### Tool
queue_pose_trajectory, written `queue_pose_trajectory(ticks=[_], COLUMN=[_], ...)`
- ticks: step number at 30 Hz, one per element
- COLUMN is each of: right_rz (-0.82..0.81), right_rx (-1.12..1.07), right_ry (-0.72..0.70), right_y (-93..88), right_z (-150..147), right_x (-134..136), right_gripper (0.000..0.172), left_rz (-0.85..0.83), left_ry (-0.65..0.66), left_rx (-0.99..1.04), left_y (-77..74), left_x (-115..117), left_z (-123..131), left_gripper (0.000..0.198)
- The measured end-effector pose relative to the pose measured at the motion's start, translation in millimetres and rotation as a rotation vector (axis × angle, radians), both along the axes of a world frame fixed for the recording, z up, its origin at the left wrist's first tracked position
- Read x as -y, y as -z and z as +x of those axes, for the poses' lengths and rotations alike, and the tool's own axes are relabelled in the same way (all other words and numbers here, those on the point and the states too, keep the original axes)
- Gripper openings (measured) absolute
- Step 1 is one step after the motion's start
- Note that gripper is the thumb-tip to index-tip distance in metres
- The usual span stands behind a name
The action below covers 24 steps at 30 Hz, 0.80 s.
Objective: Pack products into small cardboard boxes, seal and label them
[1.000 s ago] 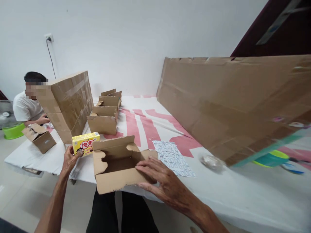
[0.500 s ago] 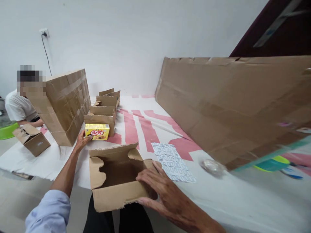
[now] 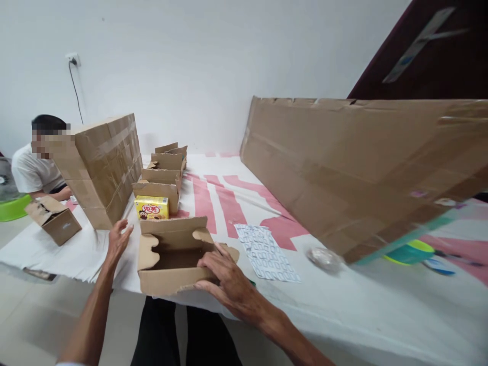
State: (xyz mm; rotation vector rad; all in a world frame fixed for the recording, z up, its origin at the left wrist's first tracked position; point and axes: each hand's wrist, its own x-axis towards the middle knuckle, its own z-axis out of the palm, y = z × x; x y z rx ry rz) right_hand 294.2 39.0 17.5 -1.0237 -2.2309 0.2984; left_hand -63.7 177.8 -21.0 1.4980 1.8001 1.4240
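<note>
An opened cardboard box [image 3: 171, 280] sits at the table's near edge, its flaps spread and its inside dark. My right hand [image 3: 229, 282] grips the box's right end, thumb at the near side and fingers over the flap. Off the box's left side is my left hand [image 3: 119, 238], holding nothing, its fingers apart. Just behind the open box stands a small yellow printed carton [image 3: 151, 207], its lower part hidden by the rear flap. A sheet printed with rows of blue outlines [image 3: 267, 251] lies to the right.
More open cardboard boxes [image 3: 156, 190] line up behind the yellow carton. Taped cartons [image 3: 114, 168] are stacked at left, near a smaller box [image 3: 53, 221] and a seated person [image 3: 28, 170]. A large cardboard panel [image 3: 335, 168] leans at right, beside a clear packet [image 3: 324, 258].
My left hand has let go of the yellow carton and drawn back toward me. With my right hand on it, the open box has shifted away from me and levelled out at the table edge.
</note>
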Motion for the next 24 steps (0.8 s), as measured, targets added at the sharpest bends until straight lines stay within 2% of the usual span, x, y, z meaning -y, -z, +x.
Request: queue_pose_trajectory(ticks=[5, 7, 9, 11, 13, 15, 17, 20, 24], right_rz=[0.109, 0.145, 0.167, 0.175, 0.182, 0.221, 0.292, 0.368, 0.33], right_rx=[-0.056, -0.05, -0.038, -0.017, 0.019, 0.026, -0.018, -0.112, -0.12], right_ry=[0.049, 0.07, 0.105, 0.142, 0.16, 0.158, 0.16, 0.209, 0.348], right_y=[4.8, 5.3, 4.2, 1.3, -3.1, -7.1, -7.6, 3.9, 42.4], right_z=[-30.5, -47.7, -67.5, -87.2, -103.3, -112.1, -110.9, -88.2, -29.5], right_x=[-28.1, -47.5, -70.3, -92.2, -107.3, -110.5, -101.0, -72.4, -37.6], right_gripper=[0.016, 0.014, 0.012, 0.012, 0.012, 0.015, 0.024, 0.027, 0.024], left_rz=[0.054, 0.08, 0.095, 0.08, 0.041, 0.004, -0.016, -0.034, -0.079], left_ry=[-0.132, -0.229, -0.264, -0.197, -0.063, 0.059, 0.128, 0.176, 0.204], left_rx=[0.057, 0.07, 0.053, 0.023, -0.017, -0.066, -0.108, -0.149, -0.216], left_y=[-4.1, -6.9, -9.3, -10.4, -10.0, -8.4, -6.3, -3.0, -0.5], left_x=[94.4, 120.4, 135.2, 139.0, 134.6, 125.3, 114.1, 97.5, 77.9], left_z=[-16.5, -14.7, -5.5, 9.4, 26.5, 41.8, 53.1, 62.2, 67.0], left_gripper=[0.059, 0.054, 0.048, 0.042, 0.039, 0.037, 0.036, 0.033, 0.027])
